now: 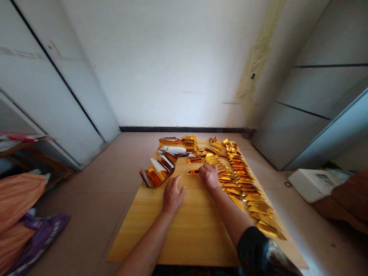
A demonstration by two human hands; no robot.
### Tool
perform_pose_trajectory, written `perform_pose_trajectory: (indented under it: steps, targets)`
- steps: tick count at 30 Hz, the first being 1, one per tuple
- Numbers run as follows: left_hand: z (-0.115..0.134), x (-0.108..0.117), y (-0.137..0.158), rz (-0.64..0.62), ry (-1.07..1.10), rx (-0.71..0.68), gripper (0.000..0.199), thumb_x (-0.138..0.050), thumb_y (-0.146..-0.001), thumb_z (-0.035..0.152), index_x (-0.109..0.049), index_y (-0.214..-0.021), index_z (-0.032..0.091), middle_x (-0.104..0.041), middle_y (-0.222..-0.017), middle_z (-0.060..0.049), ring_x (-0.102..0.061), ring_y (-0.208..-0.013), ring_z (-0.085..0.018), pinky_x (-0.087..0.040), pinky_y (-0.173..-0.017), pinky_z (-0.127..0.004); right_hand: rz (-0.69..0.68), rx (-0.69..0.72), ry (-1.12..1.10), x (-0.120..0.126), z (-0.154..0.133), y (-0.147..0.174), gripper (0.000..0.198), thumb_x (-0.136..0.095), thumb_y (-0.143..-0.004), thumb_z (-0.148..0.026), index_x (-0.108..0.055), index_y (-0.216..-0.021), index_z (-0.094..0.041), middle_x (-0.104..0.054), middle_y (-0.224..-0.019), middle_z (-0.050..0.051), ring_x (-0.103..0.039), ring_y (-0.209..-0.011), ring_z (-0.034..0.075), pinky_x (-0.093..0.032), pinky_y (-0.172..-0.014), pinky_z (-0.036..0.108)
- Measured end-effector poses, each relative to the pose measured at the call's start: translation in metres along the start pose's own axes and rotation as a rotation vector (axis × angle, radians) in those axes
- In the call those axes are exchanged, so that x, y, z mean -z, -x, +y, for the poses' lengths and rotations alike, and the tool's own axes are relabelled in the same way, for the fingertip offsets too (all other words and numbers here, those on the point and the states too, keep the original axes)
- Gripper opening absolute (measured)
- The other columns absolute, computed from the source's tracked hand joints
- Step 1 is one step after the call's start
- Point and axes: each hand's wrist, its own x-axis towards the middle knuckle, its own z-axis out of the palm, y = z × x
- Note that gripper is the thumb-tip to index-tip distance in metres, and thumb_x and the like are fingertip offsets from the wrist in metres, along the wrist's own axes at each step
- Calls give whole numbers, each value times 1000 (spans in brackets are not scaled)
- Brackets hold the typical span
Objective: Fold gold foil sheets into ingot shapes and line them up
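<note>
My right hand (209,176) is closed over one end of a folded gold foil paper (193,172), which pokes out to the left of the fingers. Apart from it, my left hand (172,194) hovers over or rests on the wooden board (184,222), holding nothing, its thumb held away from the fingers. Beyond the left hand lies a fanned stack of gold and white paper sheets (158,168). Close to the right hand, overlapping folded gold papers (221,168) run in a row, and a second long row (244,180) follows the board's right edge.
At the board's far side are a white bundle (173,150) and more gold sheets (189,142). Orange and purple bags (43,234) lie on the floor at left. A white container (309,185) stands at right, below grey cabinets (304,103). A white wall (172,69) rises behind.
</note>
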Motion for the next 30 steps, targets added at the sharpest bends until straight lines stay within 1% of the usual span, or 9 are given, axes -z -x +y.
perform_pose_trajectory:
  steps: [4,9,15,20,25,30]
  targets:
    - [-3,-3,0,5,24,20,38,-52,-77,18,-53,-115,16,-60,-105,-10,-57,-100,-23,-49,-86,-38,0,-11,64,-8,6,-16,21,-51,-88,-17,-64,-72,-19,-59,-74,2,-44,-71,15,-19,-70,30]
    - [-1,-3,0,-4,38,47,38,-52,-75,16,-55,-113,16,-59,-104,-9,-57,-98,-22,-49,-87,-37,-69,-21,95,-14,10,-27,20,-50,-89,-17,-64,-75,-19,-61,-78,3,-45,-74,15,-20,-71,31]
    - [1,-1,1,-13,49,53,37,-51,-75,15,-56,-111,16,-59,-102,-9,-56,-97,-22,-48,-88,-38,-109,-45,98,-21,9,-34,20,-49,-90,-17,-65,-77,-20,-62,-79,3,-48,-78,16,-21,-72,32]
    - [3,-1,1,-22,56,64,35,-52,-74,15,-56,-109,17,-59,-101,-8,-56,-96,-21,-48,-87,-37,-128,-82,99,-25,8,-40,20,-48,-90,-18,-66,-80,-19,-63,-82,5,-49,-77,17,-21,-72,32]
    - [4,-1,1,-25,46,80,35,-52,-73,14,-57,-108,17,-59,-100,-7,-56,-96,-21,-48,-88,-37,-161,-117,86,-27,5,-44,22,-45,-90,-18,-66,-84,-19,-63,-84,6,-51,-76,17,-22,-72,33]
    - [3,-2,2,-11,44,63,34,-52,-73,14,-58,-107,17,-59,-98,-7,-56,-93,-20,-49,-86,-36,-162,-161,80,-27,1,-44,23,-43,-89,-18,-66,-88,-18,-64,-85,8,-51,-75,18,-22,-73,34]
